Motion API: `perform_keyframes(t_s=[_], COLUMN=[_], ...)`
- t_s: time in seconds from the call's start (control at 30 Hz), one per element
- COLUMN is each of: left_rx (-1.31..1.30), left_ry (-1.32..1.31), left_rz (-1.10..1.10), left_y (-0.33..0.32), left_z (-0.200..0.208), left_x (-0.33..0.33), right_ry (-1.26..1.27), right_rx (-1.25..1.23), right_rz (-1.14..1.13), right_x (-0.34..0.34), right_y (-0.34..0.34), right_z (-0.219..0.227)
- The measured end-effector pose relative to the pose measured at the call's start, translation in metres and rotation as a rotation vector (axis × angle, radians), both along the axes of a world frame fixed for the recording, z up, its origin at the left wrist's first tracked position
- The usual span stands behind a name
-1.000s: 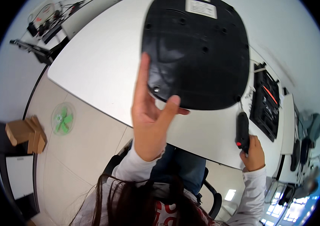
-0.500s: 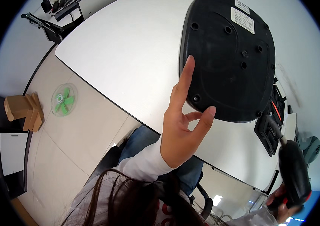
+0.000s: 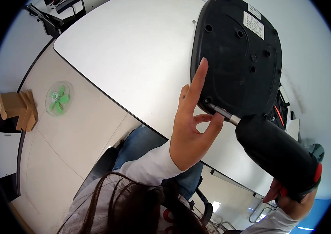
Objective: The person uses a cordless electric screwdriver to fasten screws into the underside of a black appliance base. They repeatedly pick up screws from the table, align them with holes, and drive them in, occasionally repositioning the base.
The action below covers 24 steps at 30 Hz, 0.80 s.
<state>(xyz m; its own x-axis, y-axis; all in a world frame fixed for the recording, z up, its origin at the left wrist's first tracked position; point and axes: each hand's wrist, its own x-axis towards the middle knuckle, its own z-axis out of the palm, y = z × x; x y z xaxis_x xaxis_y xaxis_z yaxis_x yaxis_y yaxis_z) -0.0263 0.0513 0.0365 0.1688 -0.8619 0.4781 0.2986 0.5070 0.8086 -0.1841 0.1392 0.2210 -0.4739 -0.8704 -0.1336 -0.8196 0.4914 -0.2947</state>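
A black, rounded plastic base (image 3: 231, 84) shows its underside, with several round screw holes and white labels. My left hand (image 3: 192, 132) steadies it at the near left corner. The index finger stretches along its left edge, the thumb rests by its lower edge, and the remaining fingers are partly hidden. My right hand (image 3: 296, 202) is wrapped around the handle of a black and red power screwdriver (image 3: 276, 150), at the lower right. The driver's long bit (image 3: 220, 112) passes just above my left thumb. Its tip is at the corner screw hole (image 3: 207, 100).
Under the base stretches a white table (image 3: 126, 58). A black tool case (image 3: 280, 111) with an orange-red strip lies beyond its right side. On the floor at left are a green fan blade in a clear round guard (image 3: 59, 98) and a cardboard box (image 3: 17, 109).
The screwdriver has swung left and up from the lower right, bringing its bit to the base's corner hole. My left hand keeps its grip, and the view has shifted slightly.
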Motion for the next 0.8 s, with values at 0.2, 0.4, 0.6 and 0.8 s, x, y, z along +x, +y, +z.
perform_keyframes(t_s=[0.2,0.4,0.6,0.8], left_rx=[0.004,0.018,0.032,0.038], left_ry=[0.009,-0.033,0.005,-0.018], left_rz=[-0.004,0.018,-0.007,-0.014], left_y=[0.000,0.001,0.004,0.005], left_z=[-0.002,-0.004,-0.001,0.000], left_x=[-0.005,-0.007,-0.004,-0.011], right_ry=[-0.097,-0.101,-0.138,-0.247], right_rx=[-0.056,0.040,0.164,0.177], right_rz=[0.072,0.050,0.080,0.084], right_x=[0.009,0.010,0.010,0.008], right_y=[-0.002,-0.005,-0.006,0.003], right_z=[0.000,0.004,0.008,0.019])
